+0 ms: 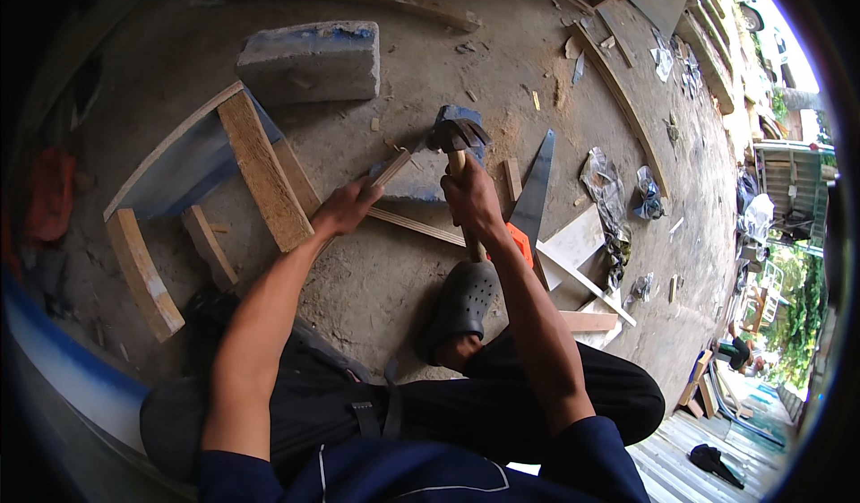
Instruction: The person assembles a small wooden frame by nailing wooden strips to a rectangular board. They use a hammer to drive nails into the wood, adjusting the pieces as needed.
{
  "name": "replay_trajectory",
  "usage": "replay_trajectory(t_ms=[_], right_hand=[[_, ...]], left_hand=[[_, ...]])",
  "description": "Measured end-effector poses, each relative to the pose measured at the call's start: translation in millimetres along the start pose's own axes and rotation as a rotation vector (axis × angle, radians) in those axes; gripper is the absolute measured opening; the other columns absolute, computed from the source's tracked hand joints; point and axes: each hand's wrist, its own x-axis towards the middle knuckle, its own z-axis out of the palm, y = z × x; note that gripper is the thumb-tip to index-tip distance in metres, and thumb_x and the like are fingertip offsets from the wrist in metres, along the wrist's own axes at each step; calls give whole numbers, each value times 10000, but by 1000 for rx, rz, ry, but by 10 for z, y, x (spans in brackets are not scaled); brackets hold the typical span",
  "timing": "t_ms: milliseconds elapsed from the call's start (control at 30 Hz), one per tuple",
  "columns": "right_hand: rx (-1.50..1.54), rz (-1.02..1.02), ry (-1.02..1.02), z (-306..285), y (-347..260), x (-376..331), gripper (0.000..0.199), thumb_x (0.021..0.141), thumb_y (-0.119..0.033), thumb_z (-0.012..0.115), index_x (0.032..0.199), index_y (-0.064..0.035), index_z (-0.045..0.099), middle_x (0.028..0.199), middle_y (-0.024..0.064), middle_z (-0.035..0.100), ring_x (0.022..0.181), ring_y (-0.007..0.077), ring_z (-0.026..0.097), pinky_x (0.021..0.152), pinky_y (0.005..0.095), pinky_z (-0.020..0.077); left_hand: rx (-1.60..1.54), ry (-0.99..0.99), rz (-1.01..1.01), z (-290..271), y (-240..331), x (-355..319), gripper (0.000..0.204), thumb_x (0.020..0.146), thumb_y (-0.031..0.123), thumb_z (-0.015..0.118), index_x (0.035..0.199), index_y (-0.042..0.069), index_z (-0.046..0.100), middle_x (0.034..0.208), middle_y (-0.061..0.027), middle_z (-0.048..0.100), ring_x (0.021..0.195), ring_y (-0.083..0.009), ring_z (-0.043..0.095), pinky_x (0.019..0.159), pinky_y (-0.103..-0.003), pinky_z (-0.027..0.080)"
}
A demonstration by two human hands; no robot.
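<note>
My right hand [472, 197] is wrapped round the wooden handle of a claw hammer [459, 134]. The hammer's dark head is over a blue-stained concrete block [421, 180] on the ground. Just left of it, my left hand [348, 206] is closed on a short, thin wooden strip [392, 168], whose far end reaches over the block near the hammer head. My left fingers are partly hidden. Beside that hand stands a wooden frame [264, 171] with a blue-and-white panel and stubby legs. A longer thin strip [417, 225] slants between my hands.
A handsaw [536, 185] with an orange handle lies right of my right forearm, beside white board offcuts [578, 239]. A larger concrete block [313, 60] stands farther off. Long planks [627, 113], crumpled plastic [605, 176] and sawdust litter the floor. My grey clog [461, 301] is close by.
</note>
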Motion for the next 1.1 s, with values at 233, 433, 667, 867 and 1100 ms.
replay_trajectory(t_ms=[233, 433, 667, 867, 1100], right_hand=[[156, 39, -58, -61, 152, 48, 167, 814, -100, 556, 935, -3, 492, 666, 103, 551, 478, 211, 571, 411, 355, 477], [175, 25, -83, 38, 120, 97, 182, 818, -115, 559, 944, 3, 501, 677, 116, 570, 492, 212, 589, 429, 363, 494], [107, 3, -164, 370, 159, 159, 233, 802, -148, 582, 957, 18, 529, 662, 118, 580, 498, 218, 583, 482, 362, 479], [-33, -144, -275, 827, 22, 137, 240, 812, -173, 594, 956, 11, 540, 670, 126, 577, 528, 226, 595, 494, 376, 470], [-73, -77, -369, 1036, -206, 52, 209, 832, -185, 616, 919, -9, 543, 658, 75, 549, 490, 164, 560, 423, 322, 440]], left_hand=[[-977, -490, -574, -553, 683, -103, 633, 910, 594, 380, 1438, 245, 358, 476, 35, 292, 328, -77, 325, 332, -232, 321], [-811, -354, -557, -611, 653, -138, 629, 915, 573, 414, 1423, 205, 389, 477, 38, 342, 353, -76, 365, 358, -245, 342], [326, 525, -108, -730, 122, -542, 411, 893, 383, 603, 1163, 80, 539, 849, -96, 567, 784, -253, 596, 639, -366, 486], [546, 563, -399, -1039, -32, -881, 290, 911, 346, 542, 1061, 109, 468, 903, -171, 638, 793, -402, 631, 617, -498, 497], [456, 463, -437, -1168, -179, -757, 275, 932, 350, 498, 1066, 113, 456, 870, -183, 664, 737, -408, 645, 599, -501, 510]])
